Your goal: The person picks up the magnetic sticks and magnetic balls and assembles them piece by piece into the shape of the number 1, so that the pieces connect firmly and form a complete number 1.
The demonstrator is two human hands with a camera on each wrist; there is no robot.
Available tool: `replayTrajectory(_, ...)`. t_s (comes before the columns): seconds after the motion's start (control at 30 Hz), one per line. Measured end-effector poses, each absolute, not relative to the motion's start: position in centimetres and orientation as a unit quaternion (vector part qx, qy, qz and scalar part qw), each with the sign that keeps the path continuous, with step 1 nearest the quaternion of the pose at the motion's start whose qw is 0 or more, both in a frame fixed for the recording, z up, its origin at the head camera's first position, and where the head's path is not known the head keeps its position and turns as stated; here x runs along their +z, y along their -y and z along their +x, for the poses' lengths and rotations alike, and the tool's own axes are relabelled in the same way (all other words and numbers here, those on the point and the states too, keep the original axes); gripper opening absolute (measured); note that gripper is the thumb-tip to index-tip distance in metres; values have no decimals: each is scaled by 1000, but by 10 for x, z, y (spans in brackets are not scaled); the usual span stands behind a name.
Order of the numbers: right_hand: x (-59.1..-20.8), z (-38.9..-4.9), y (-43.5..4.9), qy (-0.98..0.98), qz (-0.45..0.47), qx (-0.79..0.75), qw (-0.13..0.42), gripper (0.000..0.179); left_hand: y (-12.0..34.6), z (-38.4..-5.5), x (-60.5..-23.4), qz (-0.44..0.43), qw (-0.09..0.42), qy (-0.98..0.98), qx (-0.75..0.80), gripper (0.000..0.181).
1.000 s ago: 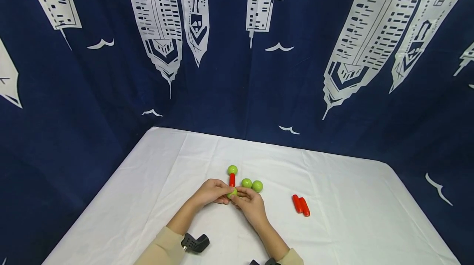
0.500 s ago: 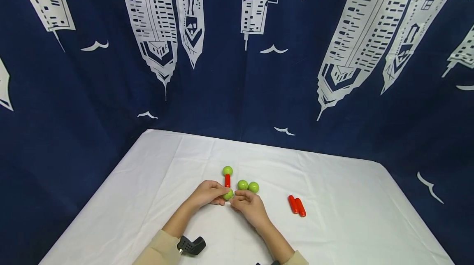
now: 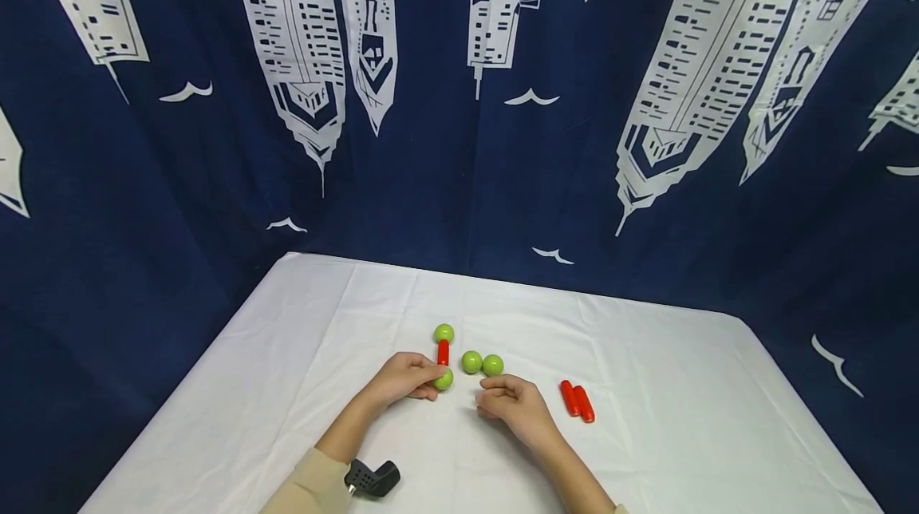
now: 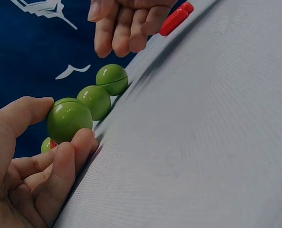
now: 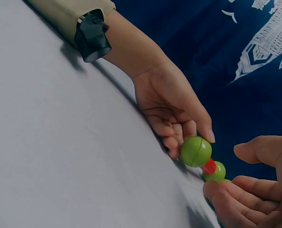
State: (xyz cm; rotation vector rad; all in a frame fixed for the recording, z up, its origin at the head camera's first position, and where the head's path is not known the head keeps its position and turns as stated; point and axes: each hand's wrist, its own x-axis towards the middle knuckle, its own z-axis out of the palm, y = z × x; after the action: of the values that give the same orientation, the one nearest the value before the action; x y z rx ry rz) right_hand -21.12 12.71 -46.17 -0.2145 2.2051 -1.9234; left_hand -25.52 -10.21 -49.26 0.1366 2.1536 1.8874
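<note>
My left hand (image 3: 404, 376) pinches a glossy green ball (image 4: 68, 119) between thumb and fingers. That ball sits at the near end of a red rod (image 3: 443, 352), with a second green ball (image 3: 443, 333) at the rod's far end, so the three form one line on the table. My right hand (image 3: 520, 410) hovers to the right of it, fingers loosely bent and holding nothing. In the right wrist view, a gap separates its thumb from its other fingers (image 5: 221, 197). Two more green balls (image 3: 471, 362) lie side by side just beyond the right hand.
Two loose red rods (image 3: 577, 401) lie together on the white cloth (image 3: 682, 402), to the right of my right hand. A dark blue curtain (image 3: 431, 203) with white building prints hangs behind the table. A black camera (image 3: 373, 479) is strapped at the left wrist.
My right hand has let go of the near green ball and moved right, towards the loose red rods. The left hand keeps its pinch on that ball.
</note>
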Motion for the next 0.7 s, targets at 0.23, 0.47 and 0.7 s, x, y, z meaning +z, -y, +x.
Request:
replayTrajectory(0.23, -457, -212, -144, -751, -62, -650, 100, 36, 101, -256, -493, 44, 142, -739, 657, 32)
replayTrajectory(0.47, -452, -213, -163, -765, -51, -636, 81, 34, 101, -257, -494, 49, 144, -743, 652, 31)
replayTrajectory(0.7, -449, -215, -181, -765, -51, -638, 69, 35, 103, -257, -495, 54, 148, -743, 650, 31)
